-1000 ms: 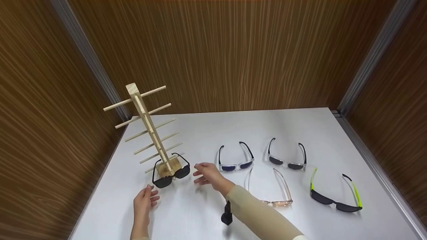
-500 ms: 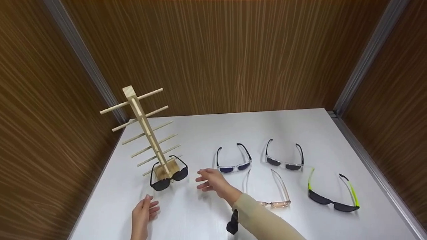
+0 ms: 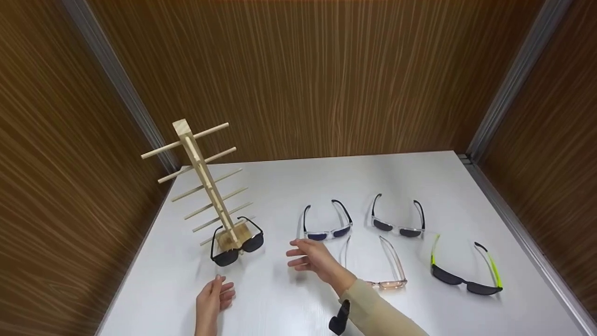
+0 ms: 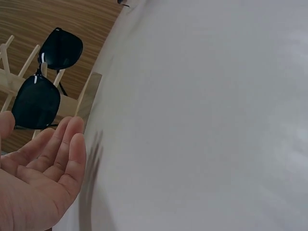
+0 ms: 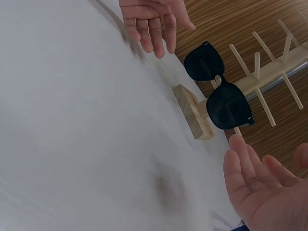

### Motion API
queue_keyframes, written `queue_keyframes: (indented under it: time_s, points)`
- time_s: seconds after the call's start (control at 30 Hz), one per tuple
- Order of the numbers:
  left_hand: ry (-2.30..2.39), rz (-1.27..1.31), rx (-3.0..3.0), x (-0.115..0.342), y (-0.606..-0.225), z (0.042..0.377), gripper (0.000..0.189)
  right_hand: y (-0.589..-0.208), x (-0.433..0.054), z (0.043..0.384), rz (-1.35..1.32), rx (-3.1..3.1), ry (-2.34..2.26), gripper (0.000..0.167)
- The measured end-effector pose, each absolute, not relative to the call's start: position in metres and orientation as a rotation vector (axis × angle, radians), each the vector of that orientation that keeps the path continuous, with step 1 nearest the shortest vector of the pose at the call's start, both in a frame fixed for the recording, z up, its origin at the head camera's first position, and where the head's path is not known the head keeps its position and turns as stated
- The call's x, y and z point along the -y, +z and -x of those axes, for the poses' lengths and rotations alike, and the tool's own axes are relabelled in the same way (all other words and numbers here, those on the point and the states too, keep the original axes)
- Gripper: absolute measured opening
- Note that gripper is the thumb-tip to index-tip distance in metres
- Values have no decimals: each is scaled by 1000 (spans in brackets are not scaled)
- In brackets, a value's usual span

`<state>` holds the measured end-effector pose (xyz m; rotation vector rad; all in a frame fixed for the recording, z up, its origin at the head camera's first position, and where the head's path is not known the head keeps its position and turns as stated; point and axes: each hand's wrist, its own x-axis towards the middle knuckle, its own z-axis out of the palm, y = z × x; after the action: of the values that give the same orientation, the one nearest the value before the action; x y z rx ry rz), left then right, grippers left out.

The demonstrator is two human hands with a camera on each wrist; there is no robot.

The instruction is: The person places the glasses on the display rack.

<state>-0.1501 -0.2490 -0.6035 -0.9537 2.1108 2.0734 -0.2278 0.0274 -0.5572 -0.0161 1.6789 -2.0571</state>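
On the lowest peg of a wooden display stand hang black sunglasses, their dark lenses facing me. Just below them in the head view is my left hand, fingers loosely bent and holding nothing. My right hand hovers right of the stand, also holding nothing, its fingers spread toward the left. In the left wrist view the black sunglasses appear beyond my left fingertips, apart from them. The right wrist view has the same sunglasses between my right hand and my left hand.
Two clear-framed sunglasses, one pair with bluish lenses and one with grey lenses, lie on the white table. Nearer are pink-framed glasses, partly behind my right arm, and black sunglasses with yellow-green temples. Wood-grain panels enclose the table.
My right hand has drawn away from the sunglasses, moving right and slightly nearer. My left hand has come down a little and shifted slightly right. The sunglasses stay on the stand.
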Motion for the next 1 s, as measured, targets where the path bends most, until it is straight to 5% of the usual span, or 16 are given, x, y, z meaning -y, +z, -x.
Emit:
queue_keyframes:
  time_s: [0.17, 0.43, 1.0]
  points:
    - [2007, 996, -2137, 251, -627, 161, 60, -557, -39, 225, 38, -1664, -2078, 47]
    - [2030, 862, -2099, 222, -589, 151, 64, -558, -63, 218, 53, -1635, -2134, 48]
    - [2103, 646, -2042, 176, -585, 162, 55, -558, -123, 206, -35, -1634, -2238, 51]
